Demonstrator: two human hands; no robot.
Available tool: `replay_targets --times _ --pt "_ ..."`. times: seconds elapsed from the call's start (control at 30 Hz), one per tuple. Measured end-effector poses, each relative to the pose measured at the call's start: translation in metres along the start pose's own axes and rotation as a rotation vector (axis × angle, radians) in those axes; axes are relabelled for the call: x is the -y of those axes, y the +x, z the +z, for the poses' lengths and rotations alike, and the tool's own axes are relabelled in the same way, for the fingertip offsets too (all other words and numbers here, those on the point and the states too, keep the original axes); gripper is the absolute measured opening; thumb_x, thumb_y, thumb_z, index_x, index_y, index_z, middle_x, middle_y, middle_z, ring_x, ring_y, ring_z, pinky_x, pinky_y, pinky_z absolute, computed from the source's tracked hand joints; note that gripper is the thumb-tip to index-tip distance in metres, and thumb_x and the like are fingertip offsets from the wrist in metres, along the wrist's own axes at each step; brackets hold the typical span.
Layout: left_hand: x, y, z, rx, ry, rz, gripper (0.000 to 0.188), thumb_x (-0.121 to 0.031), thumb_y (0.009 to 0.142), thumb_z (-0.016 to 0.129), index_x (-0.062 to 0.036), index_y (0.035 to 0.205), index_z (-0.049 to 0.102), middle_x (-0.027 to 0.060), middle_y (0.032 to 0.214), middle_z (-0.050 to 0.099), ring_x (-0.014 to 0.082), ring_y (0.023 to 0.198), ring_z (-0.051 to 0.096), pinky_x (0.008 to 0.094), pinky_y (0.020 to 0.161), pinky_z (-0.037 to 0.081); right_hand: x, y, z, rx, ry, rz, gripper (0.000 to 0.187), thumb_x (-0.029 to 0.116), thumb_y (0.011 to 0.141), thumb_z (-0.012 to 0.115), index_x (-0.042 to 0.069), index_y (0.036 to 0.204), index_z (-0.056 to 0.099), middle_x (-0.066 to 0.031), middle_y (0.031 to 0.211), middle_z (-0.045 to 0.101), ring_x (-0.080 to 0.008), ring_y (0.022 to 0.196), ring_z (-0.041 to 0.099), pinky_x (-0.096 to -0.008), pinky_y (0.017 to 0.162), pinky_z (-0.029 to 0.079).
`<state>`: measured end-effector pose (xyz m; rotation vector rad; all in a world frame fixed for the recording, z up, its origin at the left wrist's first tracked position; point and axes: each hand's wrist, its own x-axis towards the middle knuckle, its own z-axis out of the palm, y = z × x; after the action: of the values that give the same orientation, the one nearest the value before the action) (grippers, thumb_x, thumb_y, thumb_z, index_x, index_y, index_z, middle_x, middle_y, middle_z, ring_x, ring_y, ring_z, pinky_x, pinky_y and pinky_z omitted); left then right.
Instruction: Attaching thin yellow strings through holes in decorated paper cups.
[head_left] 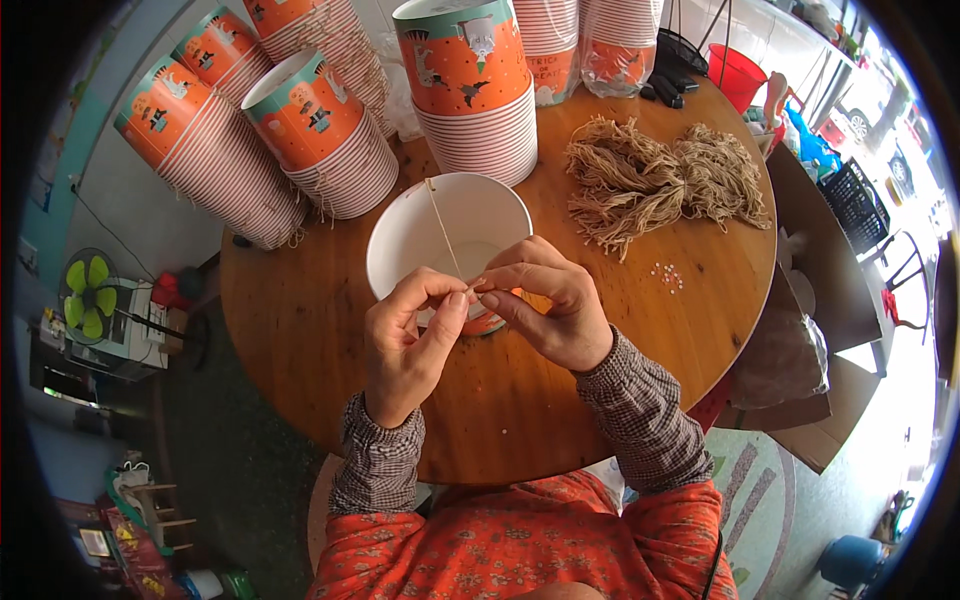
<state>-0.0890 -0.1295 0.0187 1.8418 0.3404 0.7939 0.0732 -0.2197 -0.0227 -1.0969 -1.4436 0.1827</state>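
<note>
A round paper bucket (400, 240), white inside with some orange on its outside, stands at the middle of the table. From its far rim a thin beige string (442, 222) runs taut across the opening to my fingers. My left hand (413, 335) pinches the string's near end between thumb and forefinger, just above the near rim. Right beside it, my right hand (550, 305) is also closed on the string with thumb and fingertips, and the two hands' fingertips meet. What exactly lies between the fingertips is too small to make out.
Behind the bucket rise stacks of nested orange-and-teal paper buckets (470, 70). To the right lie a bundle of beige strings (650, 185) and a scatter of small white beads (666, 277). Cardboard boxes (830, 400) stand past the right edge of the round wooden table (300, 350).
</note>
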Motion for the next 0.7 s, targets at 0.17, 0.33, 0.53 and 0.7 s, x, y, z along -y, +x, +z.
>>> replay_targets --times 0.17,0.33,0.53,0.7 --pt "0.002 0.000 0.002 -0.007 -0.053 -0.031 0.009 -0.005 0.093 0.056 0.0024 0.090 0.060 0.0029 0.083 0.060 0.0077 0.076 0.056 0.0236 0.071 0.046 0.010 0.004 0.005 -0.040 -0.016 0.045 0.020 0.004 0.076 0.073 0.006 0.096 0.069 -0.0056 0.090 0.065 -0.0232 0.085 0.058 -0.0349 0.080 0.045" --pt "0.010 -0.003 0.000 -0.058 0.190 0.082 0.003 -0.001 0.088 0.060 0.0015 0.089 0.059 0.0060 0.080 0.061 0.0107 0.070 0.058 0.0268 0.075 0.048 0.004 0.000 0.009 -0.070 -0.107 -0.030 0.018 0.006 0.075 0.075 0.007 0.091 0.067 -0.0047 0.087 0.064 -0.0234 0.083 0.057 -0.0349 0.077 0.046" --pt "0.003 -0.004 0.004 -0.107 0.065 -0.015 0.004 -0.001 0.090 0.060 0.0024 0.089 0.059 0.0034 0.081 0.063 0.0068 0.073 0.059 0.0231 0.070 0.050 0.007 0.000 0.010 -0.092 -0.101 0.060 0.017 0.001 0.071 0.073 0.006 0.085 0.064 -0.0044 0.082 0.061 -0.0234 0.081 0.057 -0.0336 0.073 0.047" --pt "0.002 -0.003 0.007 -0.116 0.051 0.009 0.004 -0.001 0.091 0.059 0.0028 0.093 0.058 0.0016 0.083 0.061 0.0044 0.073 0.056 0.0195 0.065 0.048 0.009 0.001 0.009 -0.096 -0.197 -0.049 0.020 0.002 0.069 0.072 0.007 0.085 0.061 -0.0040 0.082 0.059 -0.0243 0.080 0.055 -0.0345 0.071 0.045"
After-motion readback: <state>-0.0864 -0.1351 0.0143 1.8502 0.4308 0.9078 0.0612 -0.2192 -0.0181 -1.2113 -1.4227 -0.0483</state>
